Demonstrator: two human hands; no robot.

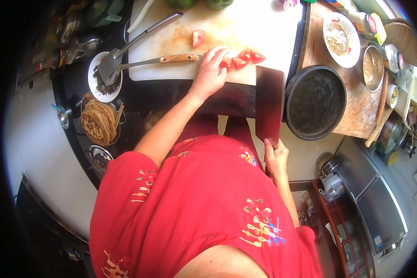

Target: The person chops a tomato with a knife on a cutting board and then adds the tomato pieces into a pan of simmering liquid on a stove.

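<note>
On the white cutting board [153, 71], my left hand [212, 73] rests with its fingers at the leftmost tomato piece [226, 64] of a short row. Other tomato wedges [245, 59] lie just right of it, and a lone tomato chunk [198, 38] sits farther up. My right hand [276, 156] grips the handle of a cleaver [269, 104], whose broad blade points away from me over the board's near edge. A spatula with a wooden handle [180, 58] reaches from a plate towards my left hand. Whether my left fingers press or pinch the tomato is hard to tell.
Left are a white plate of dark food [106, 95], a metal spatula [147, 31] and stacked flatbreads [96, 121]. Right of the cleaver is a round black pan [315, 102], near a bowl [341, 40] and a rolling pin [382, 100]. Green peppers [219, 3] lie at the board's far side.
</note>
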